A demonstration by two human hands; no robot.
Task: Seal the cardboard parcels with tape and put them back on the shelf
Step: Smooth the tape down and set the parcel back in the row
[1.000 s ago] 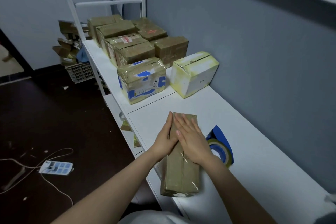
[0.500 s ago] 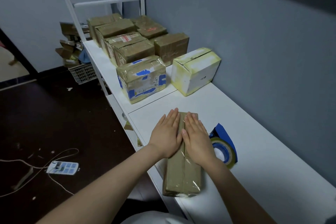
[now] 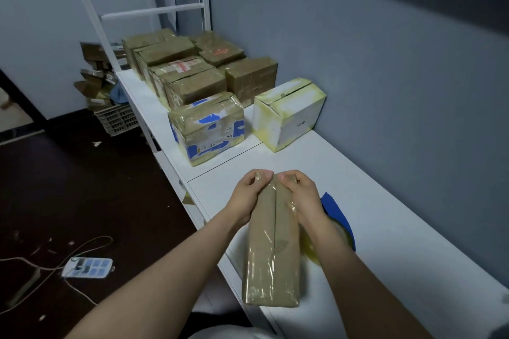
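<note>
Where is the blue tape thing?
In the head view, the tape dispenser lies on the white shelf, right of the parcel, partly behind the right hand.

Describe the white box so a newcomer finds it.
On the shelf along the grey wall, look past the held parcel. The white box sits right of the blue-patched parcel, nearest the wall. It alone is white with yellowish edges; its neighbours are brown.

The long brown tape-wrapped cardboard parcel (image 3: 272, 250) lies lengthwise on the white desk (image 3: 385, 228), with the left hand (image 3: 248, 195) and right hand (image 3: 300, 195) gripping its far end, the blue tape dispenser (image 3: 334, 206) just right of it, and farther back a blue-patched taped box (image 3: 206, 129) left of a white-and-yellow carton (image 3: 286, 113), with stacked brown cardboard boxes (image 3: 192, 85) behind both.
</note>
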